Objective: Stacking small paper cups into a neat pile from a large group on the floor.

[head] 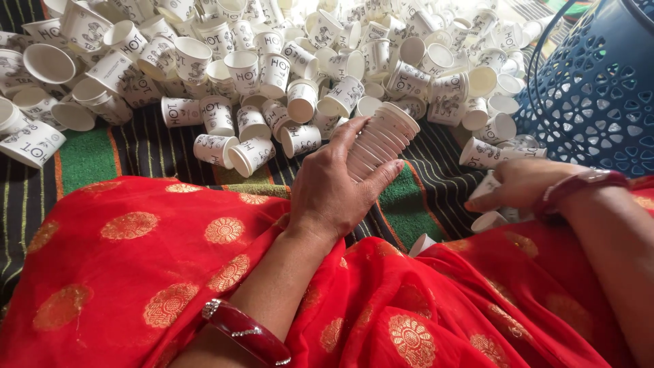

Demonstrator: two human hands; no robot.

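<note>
Pretty tight up front
Loose paper cups (272, 61) block the whole far side, blue basket (599, 95) walls off the right; only the striped mat (88, 153) strip near-left is open.

Basket (599, 102) right of cup pile (272, 61)

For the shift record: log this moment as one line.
left hand: holds nested stack of white paper cups | right hand: on loose white paper cup | blue perforated plastic basket: right

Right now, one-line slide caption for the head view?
Left hand grips a nested stack of paper cups; right hand touches a loose cup beside a blue basket.
</note>
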